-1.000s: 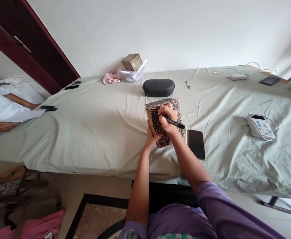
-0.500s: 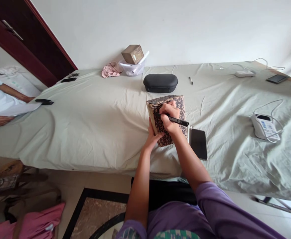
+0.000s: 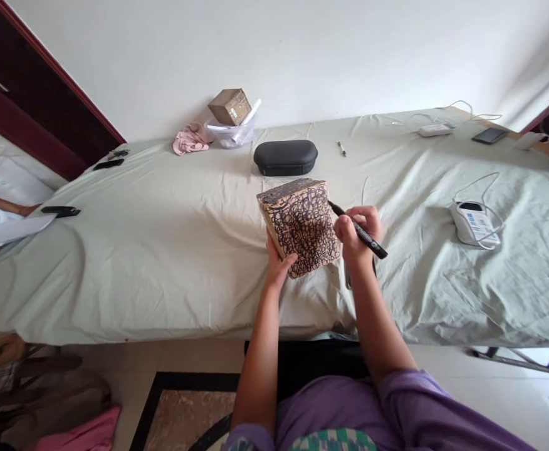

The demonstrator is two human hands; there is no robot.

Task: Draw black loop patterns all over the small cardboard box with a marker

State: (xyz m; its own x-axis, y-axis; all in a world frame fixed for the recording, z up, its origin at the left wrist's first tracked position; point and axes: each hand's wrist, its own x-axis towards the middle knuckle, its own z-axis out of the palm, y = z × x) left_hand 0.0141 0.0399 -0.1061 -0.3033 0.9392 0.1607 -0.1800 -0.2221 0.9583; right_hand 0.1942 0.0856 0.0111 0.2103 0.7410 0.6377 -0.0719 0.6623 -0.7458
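Observation:
A cardboard box (image 3: 306, 228) covered in looping black scribbles is tilted over the cloth-covered table. My left hand (image 3: 278, 260) grips its lower left edge, thumb on the scribbled face and fingers at the side. To the right of the box, my right hand (image 3: 360, 233) is closed around a black marker (image 3: 369, 241). The marker's tip points up and left, close to the box's right edge; whether it touches I cannot tell. Beneath my right wrist lies a dark phone (image 3: 348, 275), mostly hidden by the arm.
Behind the box sits a black zip case (image 3: 286, 158). Further back are a plastic basin (image 3: 231, 135) with a small carton (image 3: 230, 106), a pink cloth (image 3: 192, 138) and a pen (image 3: 341, 149). A white power strip (image 3: 475, 224) with cable lies right. Another person's arm (image 3: 6, 203) shows left.
My right hand with the marker has moved off the scribbled face to the box's right side. The box has tilted slightly in my left hand. The camera view has shifted a little.

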